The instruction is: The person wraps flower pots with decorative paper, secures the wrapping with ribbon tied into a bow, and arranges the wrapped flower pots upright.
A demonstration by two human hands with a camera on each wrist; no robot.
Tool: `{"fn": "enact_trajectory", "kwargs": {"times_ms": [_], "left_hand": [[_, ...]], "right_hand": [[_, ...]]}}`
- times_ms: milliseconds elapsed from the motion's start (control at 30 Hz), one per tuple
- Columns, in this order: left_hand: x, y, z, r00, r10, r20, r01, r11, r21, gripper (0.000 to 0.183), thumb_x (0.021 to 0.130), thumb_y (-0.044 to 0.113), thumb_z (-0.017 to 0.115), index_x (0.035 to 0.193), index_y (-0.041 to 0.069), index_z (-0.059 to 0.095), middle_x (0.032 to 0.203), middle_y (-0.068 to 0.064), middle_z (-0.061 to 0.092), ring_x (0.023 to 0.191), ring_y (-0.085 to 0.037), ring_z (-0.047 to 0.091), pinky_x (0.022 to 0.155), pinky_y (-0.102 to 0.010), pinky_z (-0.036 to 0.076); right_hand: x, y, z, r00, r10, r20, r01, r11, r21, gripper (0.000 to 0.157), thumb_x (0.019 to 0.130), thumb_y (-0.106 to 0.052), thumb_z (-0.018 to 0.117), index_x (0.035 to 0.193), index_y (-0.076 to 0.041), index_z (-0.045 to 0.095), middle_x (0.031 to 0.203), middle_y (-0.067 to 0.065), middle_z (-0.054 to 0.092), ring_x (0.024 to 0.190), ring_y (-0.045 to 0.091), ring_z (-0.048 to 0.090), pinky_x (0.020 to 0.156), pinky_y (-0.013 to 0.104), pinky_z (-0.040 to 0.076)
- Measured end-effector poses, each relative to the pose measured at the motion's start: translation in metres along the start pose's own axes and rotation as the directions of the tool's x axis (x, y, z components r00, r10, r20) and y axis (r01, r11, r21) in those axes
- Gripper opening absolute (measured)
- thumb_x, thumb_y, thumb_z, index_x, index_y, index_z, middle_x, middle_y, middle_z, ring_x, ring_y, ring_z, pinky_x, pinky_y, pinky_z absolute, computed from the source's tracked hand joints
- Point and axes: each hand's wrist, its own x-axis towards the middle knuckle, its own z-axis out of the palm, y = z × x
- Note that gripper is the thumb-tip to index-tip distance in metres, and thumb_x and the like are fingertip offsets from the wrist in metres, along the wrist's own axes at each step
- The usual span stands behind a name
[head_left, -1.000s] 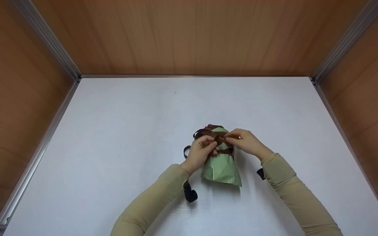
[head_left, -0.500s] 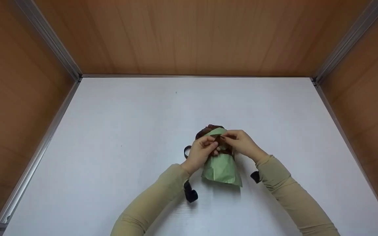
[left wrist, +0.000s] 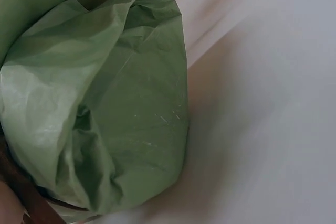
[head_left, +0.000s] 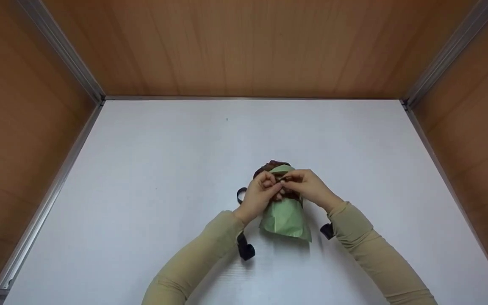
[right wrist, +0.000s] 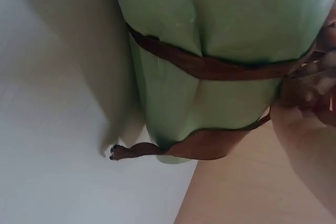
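Note:
A bundle wrapped in green paper point(head_left: 286, 220) lies on the white table, its wider end flaring toward the person. Brown ribbon point(right wrist: 226, 71) runs round its middle, and a loose length of ribbon point(right wrist: 207, 144) crosses the narrower end in the right wrist view. My left hand point(head_left: 256, 197) pinches ribbon at the front of the bundle between thumb and forefinger. Meeting it there, my right hand point(head_left: 315, 189) also pinches ribbon, fingertips against the left ones. Fingers hide the crossing point. Folded green paper point(left wrist: 136, 114) fills much of the left wrist view.
A dark ribbon loop point(head_left: 240, 195) sticks out left of the bundle, and reddish-brown ribbon point(head_left: 265, 168) bunches at its far end. Black straps point(head_left: 246, 251) hang beneath the wrists. Wood panels point(head_left: 248, 46) wall the white table point(head_left: 163, 148) at back and sides.
My right hand has moved left, bringing its piece of ribbon up to the left fingertips. The ribbon loops above the left hand have drawn in. The left hand has barely moved.

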Motion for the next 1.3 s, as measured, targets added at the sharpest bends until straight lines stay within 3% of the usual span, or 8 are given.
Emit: {"fn": "enact_trajectory", "kwargs": {"times_ms": [233, 367, 600, 867, 1033, 1167, 1233, 1300], "left_hand": [[-0.003, 0.017, -0.011, 0.999, -0.007, 0.035, -0.001, 0.978, 0.21, 0.013, 0.097, 0.01, 0.051, 0.094, -0.003, 0.053, 0.079, -0.001, 0.063, 0.069, -0.007, 0.058, 0.065, -0.022, 0.049], [-0.001, 0.029, -0.02, 0.999, 0.036, 0.023, -0.042, 0.914, 0.404, 0.022, 0.1, 0.014, 0.046, 0.105, -0.003, 0.059, 0.095, -0.01, 0.063, 0.085, -0.014, 0.058, 0.077, -0.028, 0.049], [0.005, 0.041, -0.031, 0.976, -0.069, 0.207, -0.102, 0.693, 0.714, 0.031, 0.089, 0.001, 0.051, 0.118, 0.006, 0.06, 0.123, -0.014, 0.048, 0.111, -0.029, 0.034, 0.093, -0.042, 0.035], [0.004, 0.031, -0.042, 0.978, -0.066, 0.195, -0.142, 0.472, 0.87, 0.021, 0.089, 0.015, 0.061, 0.108, 0.007, 0.064, 0.115, -0.016, 0.051, 0.106, -0.033, 0.04, 0.089, -0.046, 0.031], [0.001, 0.031, -0.058, 0.989, -0.057, 0.139, -0.095, 0.473, 0.876, 0.007, 0.087, 0.011, 0.062, 0.092, 0.007, 0.066, 0.095, -0.009, 0.066, 0.093, -0.028, 0.051, 0.089, -0.047, 0.033], [-0.001, 0.035, -0.069, 0.982, -0.065, 0.178, -0.115, 0.54, 0.834, 0.005, 0.086, 0.006, 0.062, 0.089, 0.005, 0.067, 0.089, -0.008, 0.069, 0.086, -0.023, 0.058, 0.09, -0.045, 0.042], [-0.002, 0.037, -0.074, 0.978, -0.045, 0.206, -0.153, 0.522, 0.839, 0.006, 0.084, 0.004, 0.064, 0.087, 0.005, 0.068, 0.088, -0.007, 0.069, 0.085, -0.021, 0.061, 0.086, -0.043, 0.046], [-0.004, 0.04, -0.079, 0.976, -0.022, 0.218, -0.183, 0.466, 0.866, 0.006, 0.08, 0.004, 0.067, 0.086, 0.004, 0.069, 0.087, -0.007, 0.069, 0.085, -0.023, 0.061, 0.086, -0.043, 0.044]], "right_hand": [[-0.001, 0.004, 0.003, 0.999, 0.03, -0.022, -0.028, 0.998, 0.065, 0.027, 0.094, -0.012, 0.058, 0.107, 0.011, 0.062, 0.092, -0.006, 0.064, 0.082, 0.004, 0.061, 0.075, 0.02, 0.05], [0.0, 0.003, 0.004, 0.998, 0.049, -0.024, -0.048, 0.997, 0.062, 0.027, 0.094, -0.014, 0.058, 0.108, 0.008, 0.064, 0.097, -0.003, 0.065, 0.085, 0.005, 0.062, 0.078, 0.022, 0.05], [0.0, 0.003, 0.004, 0.998, 0.07, -0.005, -0.069, 0.995, 0.07, 0.03, 0.094, -0.017, 0.058, 0.114, 0.005, 0.063, 0.105, 0.0, 0.065, 0.089, 0.006, 0.061, 0.08, 0.023, 0.049], [-0.001, 0.006, 0.002, 0.997, 0.076, -0.012, -0.075, 0.995, 0.061, 0.029, 0.093, -0.019, 0.06, 0.11, 0.005, 0.064, 0.097, -0.004, 0.065, 0.086, 0.005, 0.061, 0.077, 0.021, 0.049], [-0.003, 0.007, -0.001, 0.997, 0.076, -0.006, -0.076, 0.996, 0.04, 0.028, 0.093, -0.02, 0.06, 0.109, 0.002, 0.066, 0.097, -0.005, 0.065, 0.088, 0.007, 0.061, 0.077, 0.023, 0.048], [-0.003, 0.008, -0.002, 0.997, 0.076, -0.014, -0.076, 0.997, 0.025, 0.026, 0.093, -0.019, 0.06, 0.107, 0.002, 0.066, 0.089, -0.006, 0.064, 0.082, 0.008, 0.059, 0.073, 0.023, 0.047], [-0.003, 0.008, -0.002, 0.997, 0.078, -0.016, -0.077, 0.997, 0.014, 0.026, 0.093, -0.019, 0.06, 0.105, 0.003, 0.065, 0.086, -0.007, 0.064, 0.081, 0.007, 0.06, 0.072, 0.023, 0.047], [-0.003, 0.009, -0.002, 0.997, 0.081, -0.015, -0.081, 0.997, 0.011, 0.024, 0.093, -0.018, 0.06, 0.104, 0.003, 0.065, 0.085, -0.007, 0.065, 0.081, 0.007, 0.06, 0.072, 0.023, 0.047]]}}
